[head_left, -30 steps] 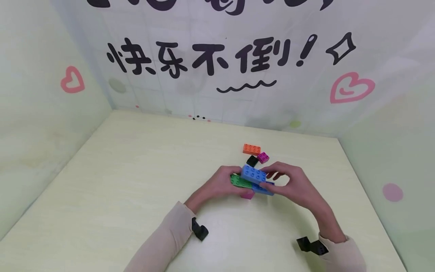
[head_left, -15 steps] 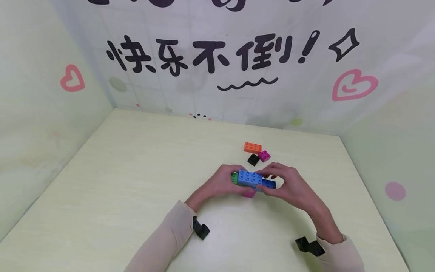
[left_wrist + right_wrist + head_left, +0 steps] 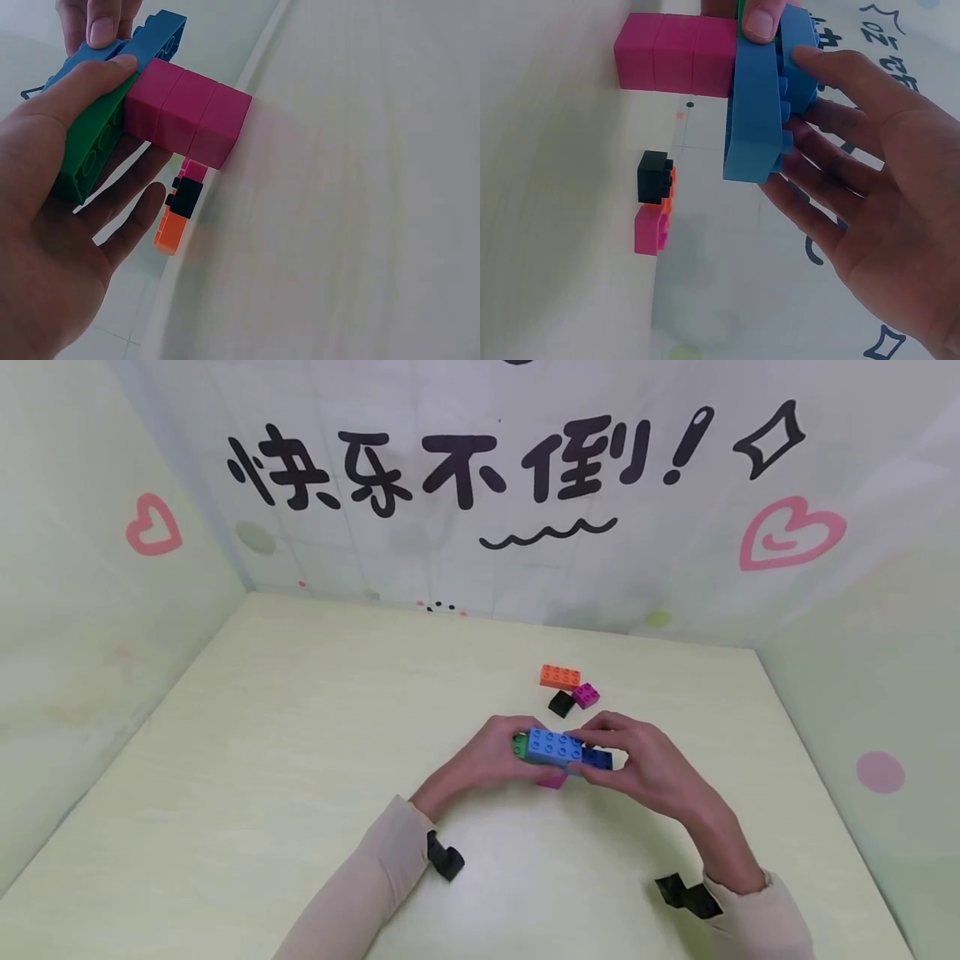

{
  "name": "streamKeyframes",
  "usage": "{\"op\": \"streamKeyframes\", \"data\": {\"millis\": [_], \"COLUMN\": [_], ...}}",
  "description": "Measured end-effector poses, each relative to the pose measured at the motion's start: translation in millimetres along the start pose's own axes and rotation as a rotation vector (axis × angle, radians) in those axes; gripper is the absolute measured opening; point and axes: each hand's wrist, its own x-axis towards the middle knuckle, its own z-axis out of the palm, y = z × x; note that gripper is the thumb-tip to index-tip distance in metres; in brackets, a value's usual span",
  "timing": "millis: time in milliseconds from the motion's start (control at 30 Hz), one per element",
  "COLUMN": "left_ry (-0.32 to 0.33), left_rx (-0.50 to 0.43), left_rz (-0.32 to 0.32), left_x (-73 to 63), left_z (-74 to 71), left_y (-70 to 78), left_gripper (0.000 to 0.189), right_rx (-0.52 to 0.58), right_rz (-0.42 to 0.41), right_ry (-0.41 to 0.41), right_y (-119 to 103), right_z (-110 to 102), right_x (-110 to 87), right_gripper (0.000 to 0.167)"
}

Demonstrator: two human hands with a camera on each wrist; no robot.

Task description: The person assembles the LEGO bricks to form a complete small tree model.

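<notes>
The left hand (image 3: 495,752) grips a green, rectangular plastic brick (image 3: 91,131); the right hand (image 3: 643,762) pinches a blue, eight-stud plastic brick (image 3: 554,747) above it.

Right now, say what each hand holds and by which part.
Left hand: green brick, by its long sides. Right hand: upper blue brick, likewise.

On the pale bench (image 3: 300,735), an orange eight-stud toy brick (image 3: 560,677) lies towards the back, with a black toy brick (image 3: 561,704) just in front of it and a loose magenta four-stud brick (image 3: 587,696) by its front right corner. Behind the orange brick stands a white wall (image 3: 405,564) bearing black Chinese lettering (image 3: 459,442) and a wavy line (image 3: 551,532).
</notes>
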Motion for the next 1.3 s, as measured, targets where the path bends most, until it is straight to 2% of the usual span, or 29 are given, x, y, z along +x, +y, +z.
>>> {"op": "streamKeyframes", "data": {"millis": [100, 267, 433, 500, 600, 667, 733, 900, 1033, 1300], "left_ry": [0.005, 0.004, -0.043, -0.041, 0.001, 0.026, 0.030, 0.020, 0.018, 0.004], "left_rx": [0.016, 0.013, 0.025, 0.034, 0.049, 0.060, 0.074, 0.100, 0.120, 0.159], "left_rz": [-0.003, 0.017, 0.010, 0.036, 0.116, 0.166, 0.186, 0.188, 0.189, 0.116], "left_x": [2.2, 5.6, 5.7, 4.4, 2.2, 1.4, 0.9, 0.9, 0.8, -5.6], "left_z": [-1.8, -4.1, -12.7, -19.5, -29.5, -33.1, -33.8, -30.8, -29.5, -26.1], "left_y": [2.4, 4.7, 11.0, 15.4, 22.3, 25.2, 26.9, 29.3, 32.7, 35.3], "left_gripper": [0.042, 0.040, 0.045, 0.046, 0.040, 0.035, 0.032, 0.031, 0.029, 0.030], "right_rx": [-0.008, -0.085, -0.129, -0.110, -0.041, 0.011, 0.065, 0.147, 0.145, 0.155], "right_rz": [0.006, 0.010, 0.006, 0.010, 0.030, 0.049, 0.066, 0.065, 0.047, 0.066], "right_ry": [-0.002, 0.009, 0.018, 0.014, -0.004, -0.020, -0.028, 0.011, 0.041, 0.038], "right_y": [-1.0, -4.2, -6.9, -7.1, -5.9, -3.7, -1.2, 4.6, 6.7, 5.5], "right_z": [-0.8, -0.9, -2.4, -2.7, -2.3, -2.0, -2.6, -6.8, -8.4, -2.0], "right_x": [2.4, 5.2, 8.1, 9.7, 11.4, 11.5, 10.3, 4.9, 2.4, -0.8], "right_gripper": [0.038, 0.039, 0.040, 0.041, 0.041, 0.040, 0.041, 0.037, 0.029, 0.029]}}
